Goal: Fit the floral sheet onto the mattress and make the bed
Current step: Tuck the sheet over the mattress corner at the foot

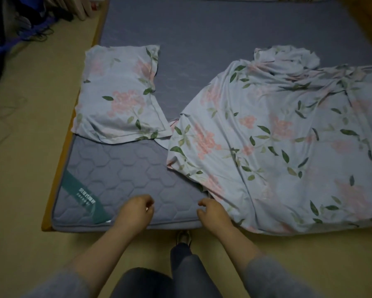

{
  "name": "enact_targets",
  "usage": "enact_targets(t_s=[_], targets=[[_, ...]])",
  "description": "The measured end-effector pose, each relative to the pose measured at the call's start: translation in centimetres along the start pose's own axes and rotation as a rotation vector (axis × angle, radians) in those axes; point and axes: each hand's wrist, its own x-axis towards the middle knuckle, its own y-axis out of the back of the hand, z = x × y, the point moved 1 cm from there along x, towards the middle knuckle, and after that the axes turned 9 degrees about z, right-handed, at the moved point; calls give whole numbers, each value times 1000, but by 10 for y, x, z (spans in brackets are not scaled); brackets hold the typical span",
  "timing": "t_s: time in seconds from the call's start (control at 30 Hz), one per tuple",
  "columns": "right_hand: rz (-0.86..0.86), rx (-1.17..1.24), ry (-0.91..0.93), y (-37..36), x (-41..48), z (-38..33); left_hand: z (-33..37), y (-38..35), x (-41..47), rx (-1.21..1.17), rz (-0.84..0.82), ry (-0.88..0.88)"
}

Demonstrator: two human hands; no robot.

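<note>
A beige floor [19, 147] surrounds a low bed, where a grey-blue quilted mattress [202, 50] lies bare on its wooden frame [60, 160]. We lean over the near edge with both arms stretched forward, grey sleeves pushed up.

Our left hand [135, 212] hovers above the mattress border, its fingers [148, 203] loosely curled toward the thumb with nothing between them. Our right hand [214, 215] is close beside it, its fingers [202, 204] likewise loosely bent and slightly parted, holding nothing that we can make out.

The floral sheet [288, 136] lies in a rumpled heap just to the right of those right fingers, its nearest fold right beside the back of the hand. It covers only that side of the mattress and spills over the near edge.

Beyond the left fingers and to their left sits a floral pillow [120, 95], overhanging the frame a little. Just left of the left fingers, a green label band [84, 194] with white lettering crosses the mattress corner. Far beyond, cables [30, 33] trail on the floor. Below the fingers, a shoe [184, 236] points at the bed.
</note>
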Motion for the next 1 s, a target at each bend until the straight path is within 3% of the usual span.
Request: enact_targets(t_s=[0.4, 0.53, 0.6, 0.7, 0.8, 0.87, 1.0], targets=[[-31, -93, -147, -54, 82, 24, -7, -60, 116, 61, -208, -105], [112, -231, -65, -82, 112, 35, -5, -87, 158, 130, -268, -180], [135, -267, -111, -88, 128, 36, -3, -101, 175, 191, -324, -227], [179, -216, -254, -96, 153, 53, 1, -118, 189, 242, -416, -299], [290, -106, -221, -94, 160, 61, 7, -127, 199, 237, -417, -338], [408, 90, -190, -87, 158, 72, 15, -130, 203, 220, -417, -358], [470, 373, -273, -36, 149, 88, 45, -135, 206, 207, -431, -449]])
